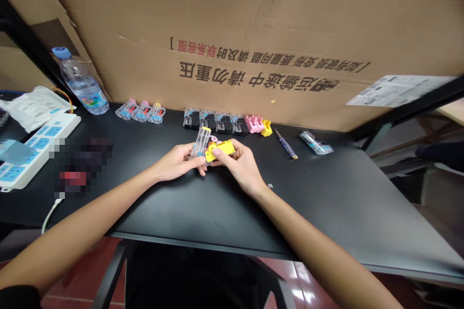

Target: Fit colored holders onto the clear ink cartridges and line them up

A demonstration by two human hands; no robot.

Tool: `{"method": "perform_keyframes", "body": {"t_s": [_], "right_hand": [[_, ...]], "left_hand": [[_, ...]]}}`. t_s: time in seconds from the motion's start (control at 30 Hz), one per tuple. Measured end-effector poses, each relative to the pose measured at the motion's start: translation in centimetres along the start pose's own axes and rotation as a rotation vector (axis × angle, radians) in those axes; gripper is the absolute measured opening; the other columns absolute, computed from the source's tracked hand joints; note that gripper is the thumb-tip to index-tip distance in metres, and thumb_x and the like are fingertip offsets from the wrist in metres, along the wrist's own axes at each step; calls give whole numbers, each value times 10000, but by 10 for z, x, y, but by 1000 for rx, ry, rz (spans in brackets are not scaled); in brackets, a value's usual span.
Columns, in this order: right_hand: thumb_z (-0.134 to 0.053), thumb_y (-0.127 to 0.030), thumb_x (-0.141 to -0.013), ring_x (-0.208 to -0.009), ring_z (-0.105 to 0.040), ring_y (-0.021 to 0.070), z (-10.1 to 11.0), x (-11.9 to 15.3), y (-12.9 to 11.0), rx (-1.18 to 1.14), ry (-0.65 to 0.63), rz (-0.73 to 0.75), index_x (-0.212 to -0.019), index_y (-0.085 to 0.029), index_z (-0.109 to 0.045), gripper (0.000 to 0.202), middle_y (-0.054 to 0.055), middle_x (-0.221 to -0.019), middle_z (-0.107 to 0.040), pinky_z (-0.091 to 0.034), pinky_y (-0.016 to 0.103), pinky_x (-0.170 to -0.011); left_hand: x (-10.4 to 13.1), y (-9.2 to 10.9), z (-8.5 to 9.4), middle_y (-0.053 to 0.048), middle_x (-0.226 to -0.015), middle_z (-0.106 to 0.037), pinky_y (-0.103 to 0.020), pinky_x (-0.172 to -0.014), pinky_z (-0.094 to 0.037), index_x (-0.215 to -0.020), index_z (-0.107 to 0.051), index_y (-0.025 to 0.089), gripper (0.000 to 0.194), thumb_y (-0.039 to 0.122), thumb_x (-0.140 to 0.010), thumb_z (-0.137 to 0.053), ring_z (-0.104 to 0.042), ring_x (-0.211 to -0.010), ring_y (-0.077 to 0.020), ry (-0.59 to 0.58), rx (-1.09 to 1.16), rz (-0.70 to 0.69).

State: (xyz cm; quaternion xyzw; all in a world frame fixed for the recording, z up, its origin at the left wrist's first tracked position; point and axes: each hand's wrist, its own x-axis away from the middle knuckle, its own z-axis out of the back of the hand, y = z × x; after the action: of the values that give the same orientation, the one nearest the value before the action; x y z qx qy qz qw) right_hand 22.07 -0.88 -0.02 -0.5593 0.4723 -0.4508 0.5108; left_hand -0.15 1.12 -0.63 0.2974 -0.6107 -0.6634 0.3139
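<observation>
Yellow part (228, 147) — held above black tabletop (326, 212) — brown cardboard (224, 5) behind.

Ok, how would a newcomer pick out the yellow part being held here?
In front of the big cardboard sheet stands a black table; look over its middle for the right hand. It holds the bright yellow part, beside the clear plastic case in the left hand. Unlike the yellow piece ending the row behind, this one is held.

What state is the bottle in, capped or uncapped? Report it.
Capped: the blue cap sits on the neck of the bottle.
</observation>
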Motion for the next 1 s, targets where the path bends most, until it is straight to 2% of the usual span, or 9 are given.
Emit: {"method": "perform_keyframes", "body": {"t_s": [0.3, 0.47, 0.63, 0.73, 0.87, 1.0], "right_hand": [[-967, -600, -740, -822, -789, 211, 0, 0, 0, 21, 0, 9, -879, -207, -637, 532, 52, -914, -802, -731, 385, -759], [-952, -592, -768, -815, -796, 208, -1, 1, -1, 26, -7, 8, -903, -204, -645, 513, 51, -911, -800, -720, 366, -754], [-934, -599, -787, -819, -798, 212, 0, 0, -1, 44, -25, 16, -916, -207, -643, 505, 51, -915, -797, -719, 391, -783], [-929, -595, -796, -815, -785, 203, 1, 0, -1, 43, -30, 14, -911, -204, -643, 497, 49, -905, -786, -717, 390, -784], [-920, -594, -809, -791, -771, 192, 4, -1, -4, 55, -81, 8, -939, -196, -662, 491, 50, -904, -782, -711, 378, -761], [-920, -592, -810, -756, -766, 185, 7, -2, -8, 87, -140, -4, -962, -182, -690, 494, 59, -906, -786, -700, 366, -744]], "left_hand": [[1, 0, 4, -69, -982, -806, -376, -917, -607, -1171, -626, 171, 322, 450, -1024, -693, -818, -899, -222, -30, -81, -22], [3, -1, 3, -75, -964, -809, -399, -927, -594, -1303, -532, 178, 389, 441, -1052, -671, -812, -899, -218, -20, -90, -34], [4, -2, 3, -72, -955, -796, -385, -881, -599, -1323, -445, 200, 414, 450, -1069, -657, -810, -866, -212, -31, -62, -57], [4, -1, 4, -59, -934, -787, -369, -827, -611, -1478, -360, 204, 565, 415, -1060, -677, -803, -793, -201, -41, -34, -65], [5, 1, 6, -60, -937, -796, -351, -769, -622, -1736, -86, 239, 912, 341, -1054, -683, -790, -724, -190, -78, -45, -62], [7, 4, 10, -47, -914, -798, -318, -733, -615, -1779, 16, 247, 986, 330, -1063, -657, -750, -658, -154, -125, -114, -41]]}}
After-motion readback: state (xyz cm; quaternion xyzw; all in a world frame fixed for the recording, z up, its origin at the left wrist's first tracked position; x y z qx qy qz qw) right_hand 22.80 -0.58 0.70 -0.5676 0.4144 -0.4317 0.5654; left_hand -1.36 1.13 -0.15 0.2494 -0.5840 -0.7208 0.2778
